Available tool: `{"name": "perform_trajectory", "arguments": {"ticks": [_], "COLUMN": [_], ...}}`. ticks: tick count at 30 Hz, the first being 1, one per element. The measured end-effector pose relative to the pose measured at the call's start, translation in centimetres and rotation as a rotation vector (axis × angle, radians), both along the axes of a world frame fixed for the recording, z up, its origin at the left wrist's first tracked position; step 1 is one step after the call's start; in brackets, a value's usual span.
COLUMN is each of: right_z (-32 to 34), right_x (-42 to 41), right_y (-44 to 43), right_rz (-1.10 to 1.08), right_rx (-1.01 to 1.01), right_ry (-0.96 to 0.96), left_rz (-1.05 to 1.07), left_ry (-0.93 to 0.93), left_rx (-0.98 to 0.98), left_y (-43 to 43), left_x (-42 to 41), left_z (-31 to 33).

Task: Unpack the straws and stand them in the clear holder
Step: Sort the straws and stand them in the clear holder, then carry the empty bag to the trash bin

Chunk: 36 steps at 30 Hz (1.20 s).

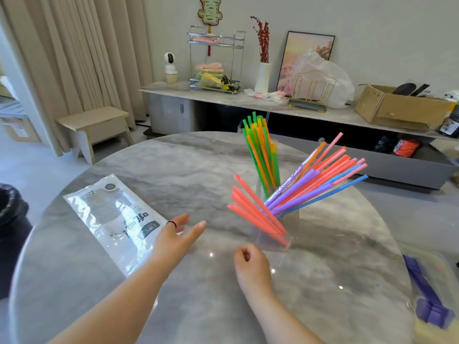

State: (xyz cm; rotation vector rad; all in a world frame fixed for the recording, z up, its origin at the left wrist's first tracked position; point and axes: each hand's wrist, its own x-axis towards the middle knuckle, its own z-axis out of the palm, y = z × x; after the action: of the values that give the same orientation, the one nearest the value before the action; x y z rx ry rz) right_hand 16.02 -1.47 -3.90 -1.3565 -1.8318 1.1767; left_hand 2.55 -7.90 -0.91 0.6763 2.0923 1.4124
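A clear holder [290, 223] stands on the round marble table [173, 170], right of centre. Green and orange straws [260, 155] stand upright in its far part. Purple, blue and coral straws [320, 181] lean out to the right, and pink straws [255, 212] lean left from its near part. The flat, clear straw bag [111, 219] lies on the table's left side. My left hand [177, 235] hovers with fingers spread, over the bag's near right edge, holding nothing. My right hand [250, 265] is loosely curled just in front of the holder, with nothing in it.
A clear container with a purple clip [427, 294] sits at the table's right edge. A dark bin [10, 219] stands left of the table. Beyond are a wooden stool [94, 127] and a long sideboard [273, 105] with a rack, vase, picture and cardboard box.
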Motion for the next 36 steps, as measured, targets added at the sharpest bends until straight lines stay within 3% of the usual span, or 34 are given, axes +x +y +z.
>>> {"name": "perform_trajectory", "arguments": {"ticks": [5,8,12,19,24,28,36], "right_z": [0.5,0.9,0.4,-0.4,0.1,1.5,5.3], "right_x": [-5.6,-8.8,-12.1,-14.9,-16.0,-17.8,-26.6], "right_y": [-1.0,-0.8,-0.3,0.0,-0.6,-2.4,-8.6], "right_rz": [0.322,0.374,0.328,0.305,0.236,0.219,0.438], "right_rx": [0.044,-0.009,-0.214,-0.223,-0.300,-0.303,-0.370], "right_ry": [-0.252,-0.274,-0.170,-0.200,-0.146,-0.072,0.079], "left_rz": [0.425,0.540,0.554,0.542,0.400,0.435,0.595], "left_ry": [0.223,-0.041,-0.154,-0.264,-0.388,-0.417,-0.368], "left_rx": [-0.137,-0.140,-0.087,-0.038,-0.024,0.073,0.325], "left_y": [-4.8,-5.6,-5.0,-4.9,-5.7,-7.1,-15.5], "left_x": [-6.2,-8.7,-10.0,-11.5,-11.9,-13.3,-21.7], "left_z": [-0.8,-1.3,-1.7,-2.0,-1.7,-0.6,1.8]}}
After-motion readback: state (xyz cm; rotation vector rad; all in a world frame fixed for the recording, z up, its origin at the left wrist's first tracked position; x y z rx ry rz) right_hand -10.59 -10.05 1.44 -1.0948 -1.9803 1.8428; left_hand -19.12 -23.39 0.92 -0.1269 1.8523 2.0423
